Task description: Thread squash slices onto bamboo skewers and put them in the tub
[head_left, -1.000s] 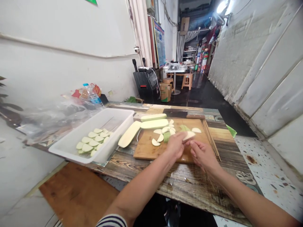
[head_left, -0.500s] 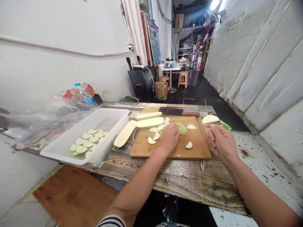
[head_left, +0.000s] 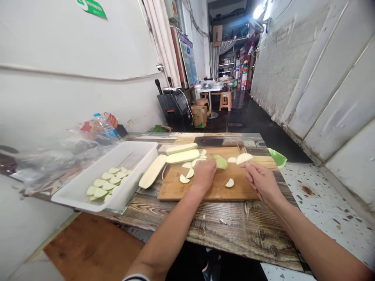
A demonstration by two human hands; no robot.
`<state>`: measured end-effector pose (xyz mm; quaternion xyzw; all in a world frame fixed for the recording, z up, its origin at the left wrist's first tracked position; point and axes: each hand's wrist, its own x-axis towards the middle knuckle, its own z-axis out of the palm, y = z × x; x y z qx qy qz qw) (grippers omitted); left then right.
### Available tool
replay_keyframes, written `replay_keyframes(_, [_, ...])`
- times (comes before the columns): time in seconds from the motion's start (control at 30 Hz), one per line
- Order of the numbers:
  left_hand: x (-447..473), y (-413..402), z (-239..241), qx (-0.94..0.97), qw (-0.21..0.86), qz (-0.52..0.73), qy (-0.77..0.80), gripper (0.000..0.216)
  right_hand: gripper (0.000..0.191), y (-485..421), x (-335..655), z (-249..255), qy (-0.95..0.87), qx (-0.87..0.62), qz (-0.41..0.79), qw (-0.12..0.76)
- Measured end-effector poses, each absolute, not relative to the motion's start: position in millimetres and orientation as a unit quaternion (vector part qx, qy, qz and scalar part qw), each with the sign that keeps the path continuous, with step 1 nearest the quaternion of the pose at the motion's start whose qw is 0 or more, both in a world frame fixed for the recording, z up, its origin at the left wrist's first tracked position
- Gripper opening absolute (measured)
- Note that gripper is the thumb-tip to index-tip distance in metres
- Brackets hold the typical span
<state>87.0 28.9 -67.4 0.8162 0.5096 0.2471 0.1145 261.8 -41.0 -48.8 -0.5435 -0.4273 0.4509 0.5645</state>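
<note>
At the right edge of the board (head_left: 209, 192), I have the slice (head_left: 244, 158) in a closed pinch, thumb and fingertips of the right hand (head_left: 262, 180) gripping its near side. Its long axis runs roughly across the board, right end slightly higher; the curved edge faces up and away. Thin sticks (head_left: 240, 146) show just past it, by the board's far right corner; I can't tell whether one runs through it.

The left hand (head_left: 204, 174) is curled over the board's left half, just beside the green pile (head_left: 220, 162); its fingers hide whatever they hold, so I can't tell its grip.

Half a second ago I had the slice out past the board's right edge, one stick rising above it; now it sits closer in. The loose piece (head_left: 230, 182) at the board's near right stays put.
</note>
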Motion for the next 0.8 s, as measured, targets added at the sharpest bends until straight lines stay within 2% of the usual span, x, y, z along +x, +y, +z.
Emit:
replay_keyframes(0.1, [85, 31, -66, 0.748, 0.276, 0.380, 0.470, 0.010, 0.031, -41, 264, -52, -0.460, -0.538, 0.443, 0.550])
replay_keyframes(0.2, [82, 37, -60, 0.560, 0.480, 0.517, 0.434, 0.017, 0.028, -48, 261, -50, -0.538, -0.528, 0.412, 0.511])
replay_keyframes(0.27, [77, 43, -57, 0.427, 0.592, 0.557, 0.395, 0.018, 0.027, -54, 256, -47, -0.595, -0.523, 0.403, 0.458])
replay_keyframes(0.37, [64, 52, -55, 0.310, 0.696, 0.556, 0.333, 0.012, 0.030, -61, 247, -47, -0.637, -0.519, 0.414, 0.391])
replay_keyframes(0.5, [54, 57, -57, 0.252, 0.748, 0.522, 0.324, 0.012, 0.034, -61, 240, -54, -0.647, -0.512, 0.432, 0.364])
replay_keyframes(0.8, [60, 51, -54, 0.238, 0.761, 0.522, 0.303, 0.010, 0.034, -60, 239, -61, -0.624, -0.507, 0.471, 0.365])
